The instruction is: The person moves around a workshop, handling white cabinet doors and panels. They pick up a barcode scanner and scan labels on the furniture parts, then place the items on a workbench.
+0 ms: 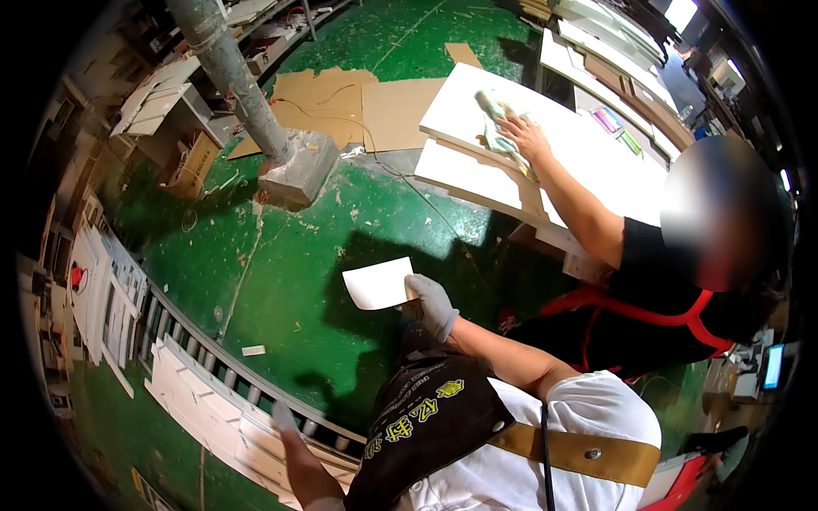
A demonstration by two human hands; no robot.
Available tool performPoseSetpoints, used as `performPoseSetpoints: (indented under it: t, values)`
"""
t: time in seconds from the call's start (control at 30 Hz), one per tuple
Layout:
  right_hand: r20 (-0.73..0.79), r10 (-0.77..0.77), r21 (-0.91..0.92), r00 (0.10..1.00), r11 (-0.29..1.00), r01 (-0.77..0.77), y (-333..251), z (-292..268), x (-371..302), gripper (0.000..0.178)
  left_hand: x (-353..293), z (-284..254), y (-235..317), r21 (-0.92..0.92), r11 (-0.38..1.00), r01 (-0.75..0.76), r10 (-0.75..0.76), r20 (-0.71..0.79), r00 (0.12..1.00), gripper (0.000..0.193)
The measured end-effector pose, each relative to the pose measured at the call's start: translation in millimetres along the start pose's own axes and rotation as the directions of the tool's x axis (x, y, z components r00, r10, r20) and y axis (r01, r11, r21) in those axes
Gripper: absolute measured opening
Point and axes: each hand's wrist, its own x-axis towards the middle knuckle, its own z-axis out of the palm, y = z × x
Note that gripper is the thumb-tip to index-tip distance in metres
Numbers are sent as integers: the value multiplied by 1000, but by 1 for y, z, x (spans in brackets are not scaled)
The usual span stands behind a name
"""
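My right hand (433, 307), in a grey glove, grips the right edge of a white sheet of paper (379, 284) between thumb and fingers, above the green floor. The sheet curves slightly and shows no marks. My left hand (285, 417), low at the left, is blurred and held over the roller conveyor's white boards; its fingers are hard to make out. To my right, a co-worker's bare hand (524, 136) presses a pale cloth (494, 123) onto a white panel (464, 98).
A metal roller conveyor (230, 375) with white boards (183, 383) curves along my left. A grey pillar (234, 81) stands on a concrete block (298, 166) ahead. Flattened cardboard (396, 106) and a cable (375, 149) lie on the floor. The co-worker (648, 298) stands close at my right.
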Motion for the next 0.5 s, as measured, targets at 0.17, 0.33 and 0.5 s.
performPoseSetpoints:
  t: [0.17, 0.33, 0.5]
  values:
    - [-37, -36, 13, 999, 999, 36, 7, 40, 94, 22, 108, 139, 183, 246, 888, -389, 348, 194, 917, 45]
    - [-131, 40, 110, 991, 994, -26, -39, 115, 197, 24, 137, 260, 246, 645, 204, -736, 53, 744, 666, 43]
    - [-120, -70, 15, 990, 997, 72, -112, 142, 290, 29, 214, 280, 244, 750, 537, -386, -188, 553, 812, 44]
